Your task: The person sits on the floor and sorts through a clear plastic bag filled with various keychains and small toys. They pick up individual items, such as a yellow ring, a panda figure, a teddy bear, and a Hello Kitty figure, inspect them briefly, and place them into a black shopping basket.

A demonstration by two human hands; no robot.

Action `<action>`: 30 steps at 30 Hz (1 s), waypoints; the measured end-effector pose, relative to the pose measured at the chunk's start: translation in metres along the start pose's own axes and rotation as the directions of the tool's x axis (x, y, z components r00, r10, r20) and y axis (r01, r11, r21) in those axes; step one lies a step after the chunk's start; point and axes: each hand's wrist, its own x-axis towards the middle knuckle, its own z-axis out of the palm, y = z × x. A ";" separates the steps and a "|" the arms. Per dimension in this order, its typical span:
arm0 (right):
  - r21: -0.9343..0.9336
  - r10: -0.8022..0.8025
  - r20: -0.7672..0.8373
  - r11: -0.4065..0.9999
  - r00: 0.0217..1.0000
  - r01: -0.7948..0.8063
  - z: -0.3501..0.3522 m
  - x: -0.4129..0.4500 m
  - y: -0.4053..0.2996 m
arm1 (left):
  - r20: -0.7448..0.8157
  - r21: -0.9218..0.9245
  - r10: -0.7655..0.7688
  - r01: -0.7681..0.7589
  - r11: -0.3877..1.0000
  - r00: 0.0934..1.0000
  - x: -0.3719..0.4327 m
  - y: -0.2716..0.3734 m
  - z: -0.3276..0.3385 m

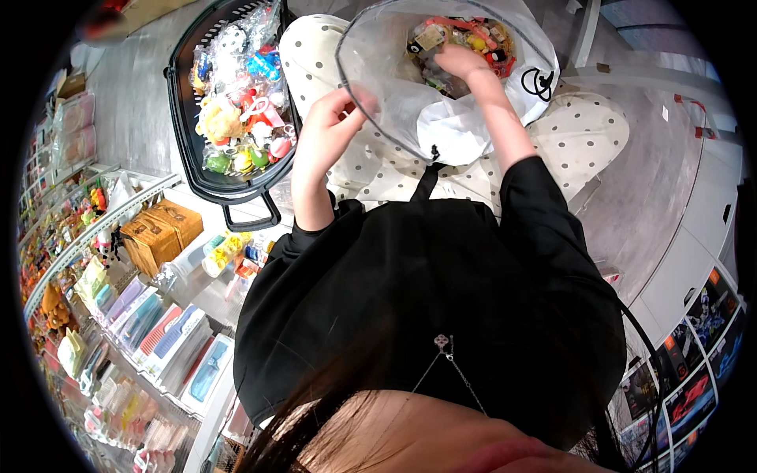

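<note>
A white drawstring bag [452, 139] with a translucent upper wall and a dark-edged round rim stands between my knees. Small trinkets and keychain charms [488, 44] lie heaped inside it. My right hand [464, 62] reaches down into the bag and touches the heap; its fingertips are partly hidden among the pieces. At the bag's left rim is my left hand [334, 127], its fingers curled and partly seen through the film. Whether it grips the rim is unclear. Left of the bag, a black plastic shopping basket [183, 118] holds bagged trinkets, including a tan plush charm [220, 120].
Polka-dot cloth [579, 127] covers my legs around the bag. On the left, a white wire rack [106, 216] holds plush charms, packaged combs [171, 331] and a brown box [162, 233]. White cabinets [680, 254] and boxed goods [689, 393] line the right.
</note>
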 end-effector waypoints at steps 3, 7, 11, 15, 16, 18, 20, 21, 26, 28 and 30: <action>-0.143 0.011 -0.033 0.990 0.999 -0.016 0.025 0.078 0.022 | 0.089 -0.086 0.006 0.001 0.996 0.996 0.009 0.004 0.005; -0.416 -0.088 -0.156 0.909 0.984 0.015 0.037 0.080 0.008 | 0.107 -0.183 0.072 -0.051 0.982 0.992 -0.003 0.017 0.004; -0.220 -0.019 -0.151 0.975 0.988 -0.015 0.071 0.125 0.055 | 0.135 -0.291 0.094 -0.051 0.955 0.986 0.001 0.028 0.008; 0.032 -0.240 0.008 0.970 0.971 0.240 0.095 0.131 0.068 | 0.139 -0.398 0.094 -0.032 0.917 0.986 0.002 0.019 0.009; 0.022 -0.269 -0.028 0.963 0.963 0.269 0.099 0.127 0.067 | 0.136 -0.399 0.092 -0.031 0.917 0.986 0.001 0.021 0.007; 0.001 -0.324 -0.104 0.945 0.940 0.326 0.108 0.115 0.070 | 0.131 -0.402 0.137 -0.074 0.913 0.982 0.000 0.020 0.006; -0.027 -0.302 -0.166 0.953 0.939 0.302 0.113 0.114 0.067 | 0.130 -0.341 0.074 -0.026 0.940 0.989 -0.003 0.022 0.007; -0.044 -0.229 -0.206 0.973 0.951 0.225 0.121 0.123 0.079 | 0.148 -0.316 0.062 -0.012 0.949 0.987 0.001 0.024 0.008; -0.104 -0.160 -0.108 0.983 0.981 0.149 0.127 0.118 0.076 | 0.142 -0.385 0.036 0.022 0.923 0.989 -0.001 0.020 0.011; -0.153 -0.140 0.036 0.978 0.989 0.144 0.115 0.103 0.063 | 0.129 -0.394 0.010 0.042 0.918 0.992 -0.005 0.019 0.011; -0.048 -0.098 -0.021 0.994 0.995 0.096 0.109 0.095 0.064 | 0.121 -0.397 0.007 0.042 0.917 0.993 -0.005 0.022 0.013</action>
